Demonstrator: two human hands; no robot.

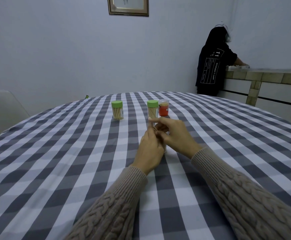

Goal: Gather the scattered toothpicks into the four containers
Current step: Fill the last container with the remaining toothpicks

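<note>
At the far left a pale chair [4, 110] stands against the round table, whose grey-and-white checked cloth [54, 153] fills most of the view. Three closed tubs stand upright toward the far side of the cloth: a green-lidded tub [117, 110] full of toothpicks by itself on the left, then a second green-lidded tub [153, 109] touching or just beside a clear-lidded tub with a red label [163, 107]. Nearer the camera, both hands meet over the middle of the table. The left hand [150, 149] has its fingers curled around a small bundle of toothpicks [156, 129], whose tips show between the two hands. The right hand [174, 134] curls in against the same spot with its forefinger stretched out to the left; something pale sits beneath the hands, possibly a fourth tub, but it is too hidden to tell. Both arms wear beige cable-knit sleeves. Behind is a plain bluish wall with one framed picture [128, 6], and at the right another person in a black top [212, 66] stands facing a tiled counter [266, 73].
</note>
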